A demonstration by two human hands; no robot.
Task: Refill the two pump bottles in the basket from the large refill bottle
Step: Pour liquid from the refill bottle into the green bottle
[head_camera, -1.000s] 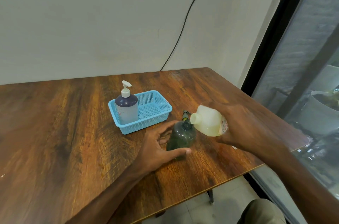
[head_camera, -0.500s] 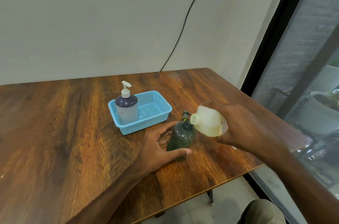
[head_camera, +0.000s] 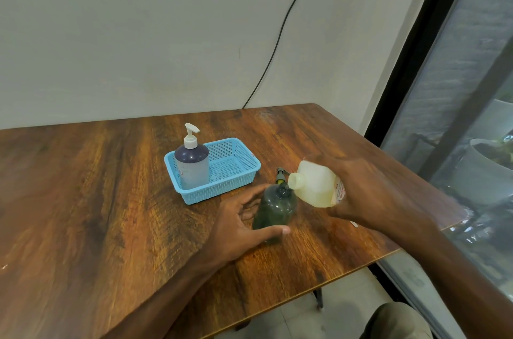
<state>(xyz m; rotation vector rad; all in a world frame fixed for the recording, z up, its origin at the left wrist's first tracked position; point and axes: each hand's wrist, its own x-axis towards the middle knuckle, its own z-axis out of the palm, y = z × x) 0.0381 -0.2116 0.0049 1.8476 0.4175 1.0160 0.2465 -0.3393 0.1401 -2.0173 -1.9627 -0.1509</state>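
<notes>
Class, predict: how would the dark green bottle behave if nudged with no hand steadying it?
Probably tips fairly easily: the green bottle stands upright and taller than wide, and the left hand braces it. Likely rigid plastic: it shows no denting under that grip.

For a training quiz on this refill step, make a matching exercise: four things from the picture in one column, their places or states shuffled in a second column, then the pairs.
Things
1. green bottle
2. refill bottle
3. white-pump bottle
4. loose pump

Places or states
A. stands upright in the blue basket
B. tilted in the right hand, mouth at another bottle's open neck
C. lies on the table, just beyond the two handled bottles
D. upright on the table, held by the left hand

Pairs: 1-D, 2-B, 3-A, 4-C
</notes>
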